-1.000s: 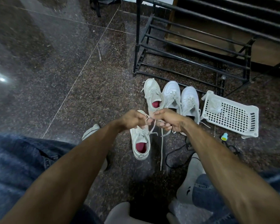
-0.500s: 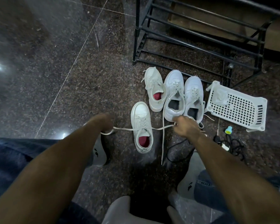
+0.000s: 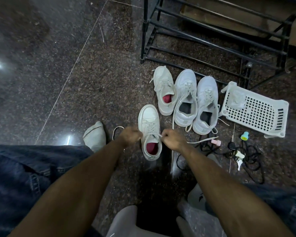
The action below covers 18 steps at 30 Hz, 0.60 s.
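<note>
Single head view, steep downward, close over floor point(image 3: 58, 82).

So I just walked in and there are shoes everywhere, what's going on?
A seated person seems to be tying the nearest sneaker on the floor. The left hand and right hand grip its laces at the tongue, ends trailing to either side. Three more sneakers stand behind it, near a rack and a white basket.
</note>
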Each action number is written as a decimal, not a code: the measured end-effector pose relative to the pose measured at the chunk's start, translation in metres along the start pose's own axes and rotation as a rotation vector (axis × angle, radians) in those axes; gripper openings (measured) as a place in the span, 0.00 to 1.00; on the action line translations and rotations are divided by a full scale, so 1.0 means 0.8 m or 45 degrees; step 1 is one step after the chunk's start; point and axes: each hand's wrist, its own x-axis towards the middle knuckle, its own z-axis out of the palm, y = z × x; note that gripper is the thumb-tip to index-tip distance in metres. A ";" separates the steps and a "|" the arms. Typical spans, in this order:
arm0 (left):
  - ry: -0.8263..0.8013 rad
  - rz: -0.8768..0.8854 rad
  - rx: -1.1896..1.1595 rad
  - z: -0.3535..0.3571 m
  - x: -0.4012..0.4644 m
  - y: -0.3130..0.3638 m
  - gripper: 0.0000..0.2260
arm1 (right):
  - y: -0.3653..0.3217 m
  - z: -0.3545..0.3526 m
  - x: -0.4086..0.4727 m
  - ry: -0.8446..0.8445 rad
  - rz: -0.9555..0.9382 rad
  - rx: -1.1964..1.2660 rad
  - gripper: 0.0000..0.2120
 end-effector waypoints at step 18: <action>0.544 -0.209 -1.650 0.037 0.029 0.069 0.05 | -0.039 -0.019 0.017 0.091 0.162 2.189 0.14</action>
